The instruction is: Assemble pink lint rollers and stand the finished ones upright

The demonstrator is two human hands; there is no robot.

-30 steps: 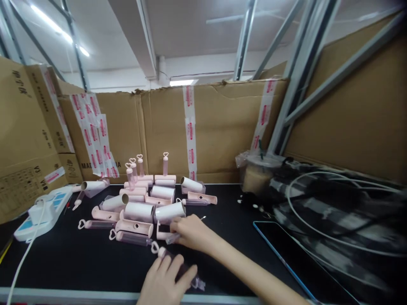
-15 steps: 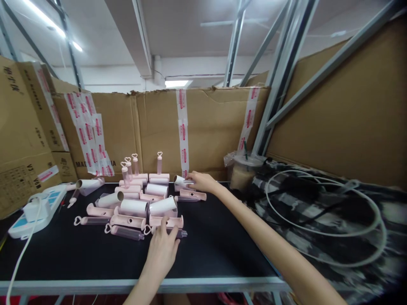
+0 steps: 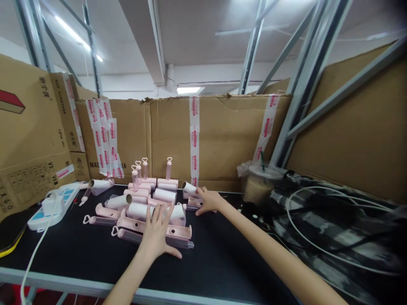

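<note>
My left hand [image 3: 155,233] is spread wide, palm down, over the front of a cluster of parts. Its fingertips lie over a white roll [image 3: 140,210], and the thumb points right, near the tip of a clear tube [image 3: 181,243]. Beneath that hand run pink half-round holders [image 3: 180,231], partly covered. My right hand [image 3: 209,200] is at the cluster's right end with thumb and fingers apart. Its fingers touch or nearly touch another white roll [image 3: 188,187], and the thumb is beside a pink holder [image 3: 194,202]. Clear tubes with pink heart-shaped handles [image 3: 169,168] stand behind.
A white power strip [image 3: 65,203] with a plugged-in charger is at left. A drink cup [image 3: 256,182] with a green straw stands at right, beside coiled white cable [image 3: 291,212] on patterned fabric. Cardboard walls [image 3: 229,140] and metal shelf posts [image 3: 303,89] enclose the black tabletop [image 3: 219,258].
My left hand has opened from around the front tube and spread across the parts. My right hand's thumb has come down beside the pink holder. The front right tube's handle is now hidden.
</note>
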